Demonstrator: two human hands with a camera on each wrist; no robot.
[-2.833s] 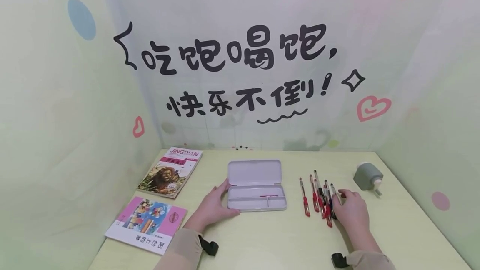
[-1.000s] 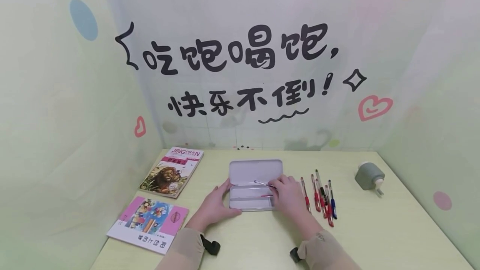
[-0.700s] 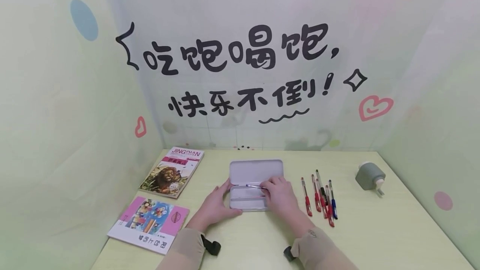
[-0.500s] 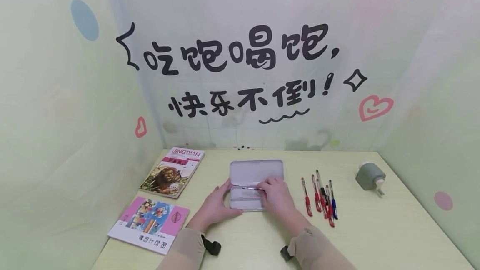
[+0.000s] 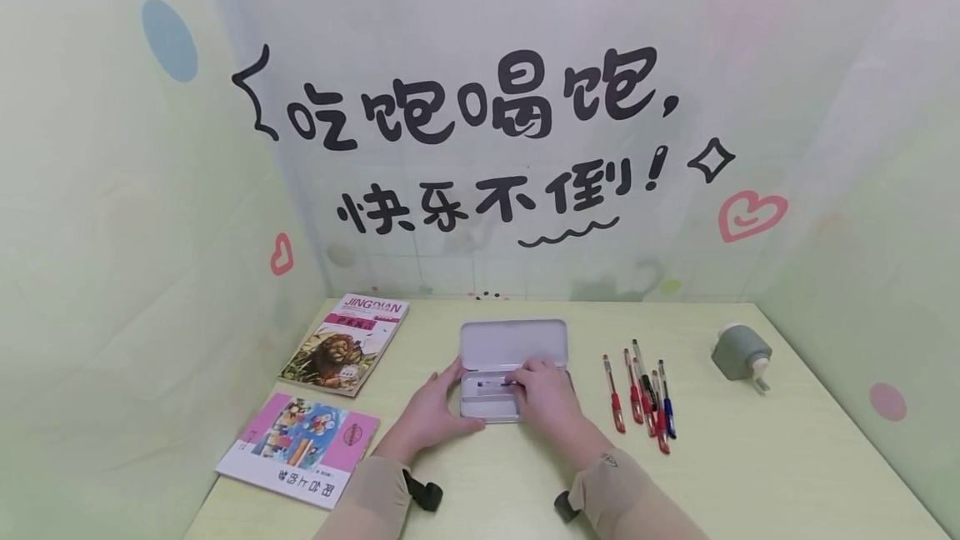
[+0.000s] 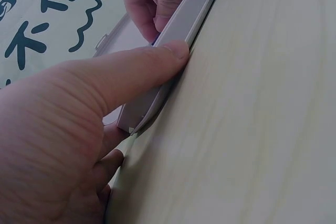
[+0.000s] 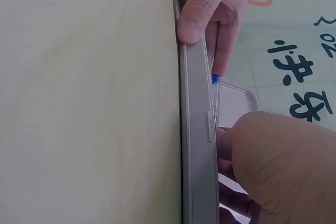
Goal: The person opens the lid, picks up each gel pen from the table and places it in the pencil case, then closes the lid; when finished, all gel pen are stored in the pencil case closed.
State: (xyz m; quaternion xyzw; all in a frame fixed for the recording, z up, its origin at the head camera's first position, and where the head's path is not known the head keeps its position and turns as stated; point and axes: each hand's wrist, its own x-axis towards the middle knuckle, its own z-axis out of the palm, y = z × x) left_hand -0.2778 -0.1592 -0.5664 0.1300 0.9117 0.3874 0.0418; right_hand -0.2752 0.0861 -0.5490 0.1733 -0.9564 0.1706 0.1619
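Observation:
An open pencil case [image 5: 513,344] lies on the table with its lid tilted back. My left hand [image 5: 431,415] grips its left end, the thumb on the front wall [image 6: 197,9] and the fingers round the far side. My right hand [image 5: 551,398] pinches a slim pen [image 5: 491,384] inside the back compartment, lying lengthwise. Its blue end [image 7: 216,79] points toward my left hand in the right wrist view. My right hand covers the right part of the case.
Several pens [image 5: 647,402] with red, black and blue grips lie in a loose group right of the case. A grey bottle-like object [image 5: 741,352] lies at the back right. Two booklets, one with a lion [image 5: 341,348] and one pink [image 5: 300,448], lie at the left.
My right hand took a pen from the group at the right, carried it left to the case and lowered it into the back compartment. My left hand has stayed on the case.

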